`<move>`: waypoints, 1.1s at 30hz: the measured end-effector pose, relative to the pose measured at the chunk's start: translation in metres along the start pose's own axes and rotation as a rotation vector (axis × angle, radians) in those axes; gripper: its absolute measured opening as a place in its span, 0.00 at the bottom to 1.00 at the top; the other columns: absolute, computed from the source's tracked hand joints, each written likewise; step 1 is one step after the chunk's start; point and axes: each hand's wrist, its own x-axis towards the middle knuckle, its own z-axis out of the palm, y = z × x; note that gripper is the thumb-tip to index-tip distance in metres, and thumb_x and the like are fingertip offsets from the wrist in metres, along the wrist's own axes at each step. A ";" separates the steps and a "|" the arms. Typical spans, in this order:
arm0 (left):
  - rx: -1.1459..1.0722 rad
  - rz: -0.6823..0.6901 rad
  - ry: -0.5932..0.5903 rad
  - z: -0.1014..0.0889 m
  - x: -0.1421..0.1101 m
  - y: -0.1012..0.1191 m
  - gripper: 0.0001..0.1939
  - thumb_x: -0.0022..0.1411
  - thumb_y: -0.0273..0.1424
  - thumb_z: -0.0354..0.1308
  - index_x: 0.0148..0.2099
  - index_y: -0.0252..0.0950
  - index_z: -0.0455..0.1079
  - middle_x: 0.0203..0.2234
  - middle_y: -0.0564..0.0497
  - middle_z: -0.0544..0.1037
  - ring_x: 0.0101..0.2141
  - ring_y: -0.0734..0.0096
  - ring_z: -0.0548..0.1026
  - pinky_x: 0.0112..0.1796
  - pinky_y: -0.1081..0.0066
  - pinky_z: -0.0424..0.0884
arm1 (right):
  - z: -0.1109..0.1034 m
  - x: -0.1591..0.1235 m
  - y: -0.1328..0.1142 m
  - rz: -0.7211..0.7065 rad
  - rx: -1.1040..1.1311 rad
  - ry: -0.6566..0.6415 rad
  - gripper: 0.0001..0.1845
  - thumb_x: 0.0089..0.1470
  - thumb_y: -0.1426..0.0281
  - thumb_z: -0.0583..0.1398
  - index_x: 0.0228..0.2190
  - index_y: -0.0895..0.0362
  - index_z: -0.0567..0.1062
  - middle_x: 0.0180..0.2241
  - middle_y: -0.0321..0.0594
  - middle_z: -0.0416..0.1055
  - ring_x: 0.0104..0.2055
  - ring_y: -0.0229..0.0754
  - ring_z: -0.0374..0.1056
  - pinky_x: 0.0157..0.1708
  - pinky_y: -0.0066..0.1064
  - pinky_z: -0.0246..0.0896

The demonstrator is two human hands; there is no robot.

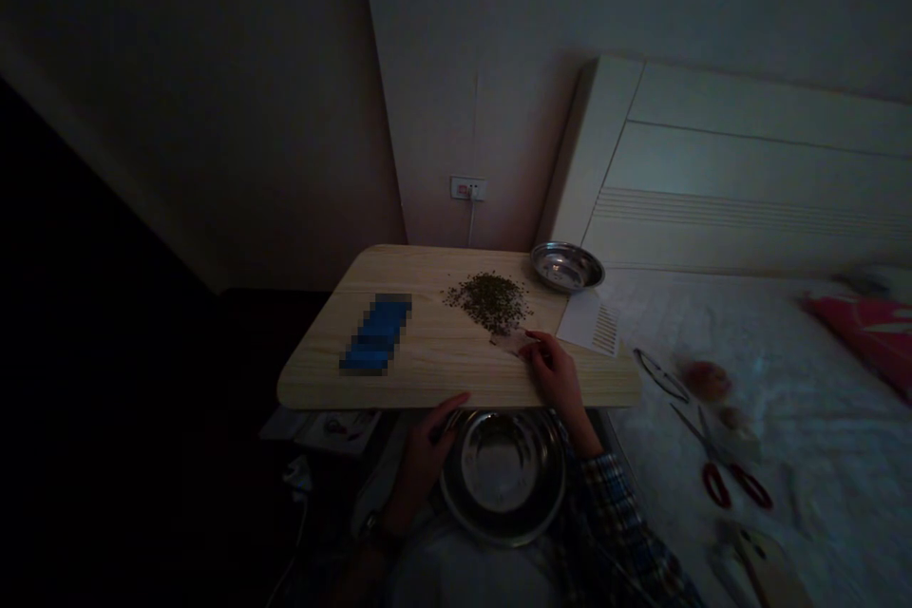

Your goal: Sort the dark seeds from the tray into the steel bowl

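A loose pile of small dark greenish grains, like beans or seeds (490, 301), lies on the light wooden table (427, 380). My right hand (554, 370) pinches a pale, thin, flat piece (510, 340) at the pile's near edge; its exact kind is too dim to tell. Below the table's front edge sits a shiny metal bowl (499, 464), close to my lap. At its left rim is my left hand (431, 442), fingers curled around the rim and one finger stretched along the table edge.
Another metal bowl (567, 266) stands at the table's back right corner, beside a white comb-like sheet (590, 321). A blurred-out blue item (377, 334) lies left. On the bed at right are red-handled scissors (712, 456) and a phone (766, 565). A wall socket (468, 188) is behind.
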 end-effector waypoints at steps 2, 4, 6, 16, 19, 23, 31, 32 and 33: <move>-0.010 -0.015 0.000 0.000 0.000 -0.001 0.23 0.52 0.24 0.49 0.51 0.38 0.67 0.49 0.50 0.73 0.50 0.65 0.69 0.54 0.61 0.60 | 0.000 0.000 0.001 -0.007 -0.007 0.001 0.17 0.53 0.71 0.50 0.46 0.55 0.67 0.32 0.39 0.74 0.34 0.41 0.70 0.37 0.33 0.63; -0.008 -0.012 0.007 0.001 0.000 -0.002 0.23 0.52 0.23 0.49 0.51 0.38 0.68 0.48 0.50 0.73 0.50 0.65 0.69 0.54 0.62 0.61 | 0.000 0.000 0.002 -0.005 -0.013 0.006 0.17 0.53 0.71 0.50 0.46 0.55 0.67 0.32 0.38 0.74 0.34 0.41 0.70 0.37 0.33 0.63; -0.003 -0.005 0.011 0.001 0.001 -0.003 0.23 0.51 0.23 0.50 0.50 0.38 0.68 0.48 0.50 0.73 0.50 0.65 0.69 0.54 0.62 0.60 | 0.000 0.000 0.003 0.001 -0.012 0.010 0.17 0.53 0.71 0.50 0.46 0.56 0.67 0.32 0.39 0.74 0.34 0.41 0.70 0.37 0.33 0.63; -0.017 0.002 0.014 0.001 0.001 -0.002 0.22 0.52 0.23 0.50 0.50 0.38 0.68 0.48 0.51 0.73 0.50 0.66 0.69 0.54 0.63 0.60 | -0.001 0.000 0.002 -0.009 0.008 0.005 0.17 0.53 0.71 0.50 0.45 0.56 0.68 0.32 0.39 0.74 0.34 0.40 0.70 0.37 0.32 0.63; -0.039 -0.009 0.003 0.001 0.001 -0.003 0.23 0.52 0.23 0.49 0.51 0.38 0.68 0.49 0.50 0.73 0.50 0.66 0.69 0.53 0.63 0.62 | 0.000 0.000 0.002 -0.008 0.015 0.009 0.17 0.54 0.71 0.50 0.45 0.56 0.68 0.32 0.39 0.74 0.34 0.40 0.69 0.37 0.32 0.63; -0.028 -0.001 0.003 0.001 0.000 -0.004 0.23 0.51 0.22 0.49 0.50 0.39 0.68 0.49 0.51 0.73 0.51 0.67 0.68 0.54 0.64 0.61 | -0.001 0.000 0.003 -0.005 0.003 0.002 0.17 0.53 0.71 0.51 0.45 0.56 0.68 0.32 0.38 0.74 0.33 0.40 0.69 0.37 0.32 0.63; -0.030 -0.001 -0.006 0.000 0.000 -0.004 0.23 0.52 0.23 0.49 0.51 0.39 0.68 0.49 0.51 0.73 0.50 0.66 0.69 0.53 0.63 0.62 | 0.000 -0.001 0.003 -0.013 0.003 -0.008 0.18 0.53 0.72 0.50 0.46 0.56 0.67 0.32 0.39 0.74 0.34 0.40 0.69 0.37 0.32 0.62; -0.031 -0.008 -0.007 0.000 0.000 -0.003 0.23 0.52 0.23 0.49 0.51 0.39 0.68 0.49 0.50 0.73 0.50 0.66 0.69 0.53 0.63 0.62 | 0.000 -0.001 0.003 -0.014 0.004 -0.009 0.18 0.53 0.72 0.50 0.46 0.55 0.67 0.32 0.38 0.74 0.34 0.40 0.69 0.37 0.32 0.62; -0.029 -0.013 -0.008 0.000 0.001 -0.003 0.22 0.52 0.23 0.49 0.51 0.39 0.68 0.49 0.50 0.73 0.50 0.66 0.69 0.53 0.63 0.62 | 0.000 -0.001 0.003 -0.012 0.006 -0.014 0.18 0.53 0.72 0.50 0.46 0.55 0.67 0.32 0.38 0.74 0.34 0.40 0.69 0.37 0.32 0.62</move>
